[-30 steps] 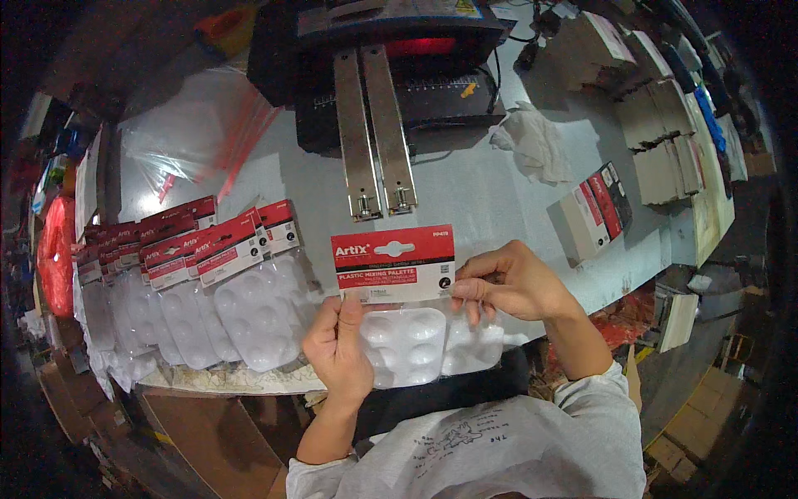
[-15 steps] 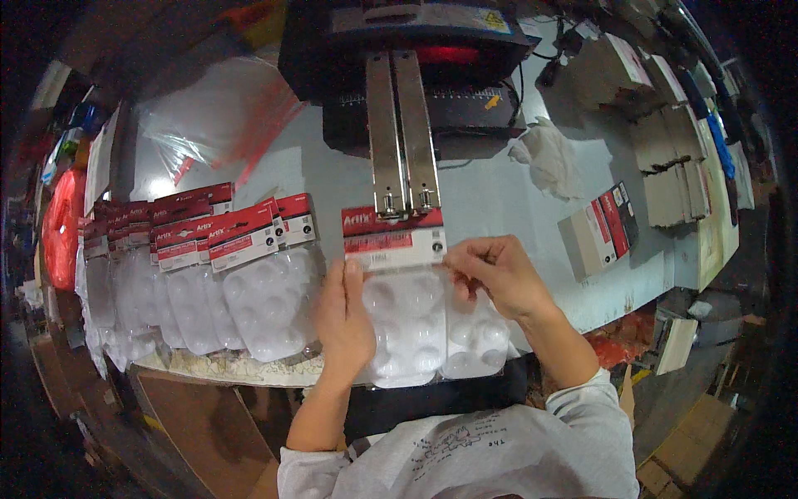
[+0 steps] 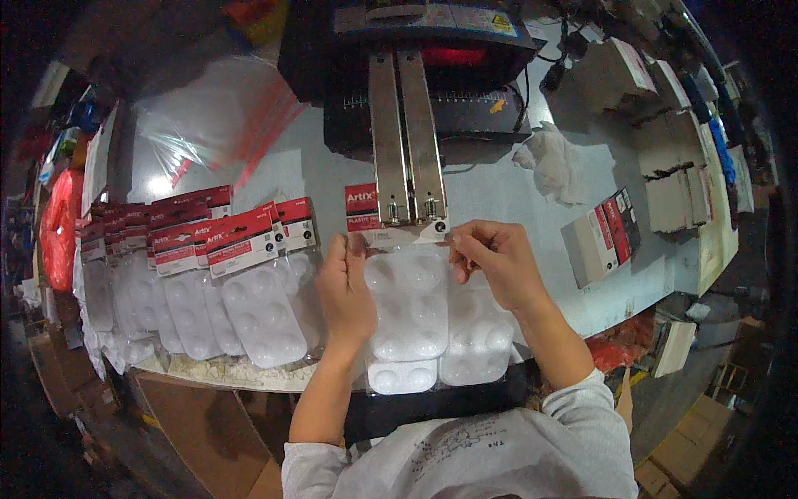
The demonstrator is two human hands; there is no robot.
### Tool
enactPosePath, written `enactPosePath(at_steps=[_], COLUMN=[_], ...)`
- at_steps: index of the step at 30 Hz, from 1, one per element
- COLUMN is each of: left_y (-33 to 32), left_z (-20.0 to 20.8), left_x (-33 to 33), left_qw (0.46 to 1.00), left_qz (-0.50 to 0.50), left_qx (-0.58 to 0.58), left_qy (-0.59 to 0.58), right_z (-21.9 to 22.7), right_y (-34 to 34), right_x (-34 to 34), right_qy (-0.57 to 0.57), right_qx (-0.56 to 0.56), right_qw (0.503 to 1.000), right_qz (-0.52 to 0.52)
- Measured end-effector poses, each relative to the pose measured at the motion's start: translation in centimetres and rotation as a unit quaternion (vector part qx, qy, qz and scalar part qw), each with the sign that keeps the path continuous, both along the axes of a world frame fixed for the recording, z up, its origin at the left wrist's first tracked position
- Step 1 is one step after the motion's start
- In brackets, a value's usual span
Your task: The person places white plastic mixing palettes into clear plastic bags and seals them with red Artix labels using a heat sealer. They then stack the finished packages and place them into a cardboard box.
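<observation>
Hands (image 3: 345,287) (image 3: 495,258) grip bagged white palettes (image 3: 411,312) | under sealer bars (image 3: 407,141)

Straight ahead of your fingers (image 3: 470,245) the sealer's twin metal bars (image 3: 406,141) block the way. To their left, the fanned pile of red-topped packs (image 3: 224,283) crowds the desk (image 3: 515,200). To their right bare desk lies open, up to the crumpled plastic (image 3: 553,162) and small boxes (image 3: 603,237).

One head-worn fisheye camera looks steeply down from close above the grey table (image 3: 515,208), facing forward toward the machine (image 3: 407,83); edges bend at the rim.
</observation>
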State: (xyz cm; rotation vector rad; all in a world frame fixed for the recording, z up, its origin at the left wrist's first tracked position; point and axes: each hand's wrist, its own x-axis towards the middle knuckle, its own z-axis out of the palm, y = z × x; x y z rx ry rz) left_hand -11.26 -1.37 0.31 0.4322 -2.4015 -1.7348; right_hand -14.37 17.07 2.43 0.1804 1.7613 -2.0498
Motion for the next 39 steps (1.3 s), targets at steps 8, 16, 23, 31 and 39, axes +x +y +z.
enactPosePath(at_steps=[8,16,23,31,39], left_y=[0.9,-6.7,-2.4,5.0,3.1], left_z=[-0.3,1.5,5.5,1.7,3.7], left_x=[-0.6,1.5,4.1,3.2,4.6], left_qw=[0.999,0.972,0.893,0.936,0.951], left_qz=[0.012,0.044,-0.045,-0.215,-0.131], left_qx=[0.013,-0.219,-0.444,-0.277,0.243], left_qy=[0.041,-0.067,-0.047,0.031,-0.137], right_z=[-2.0,1.0,-2.9,-2.8,-0.1], right_y=[0.3,8.9,21.5,22.8,20.6], right_x=[-0.2,-0.3,1.7,1.8,1.3], right_qy=[0.023,0.388,0.223,0.209,0.166], right_qx=[-0.05,0.37,0.714,0.568,0.563], right_qw=[0.998,0.835,0.661,0.783,0.79], right_qz=[-0.032,-0.126,-0.052,-0.146,-0.175])
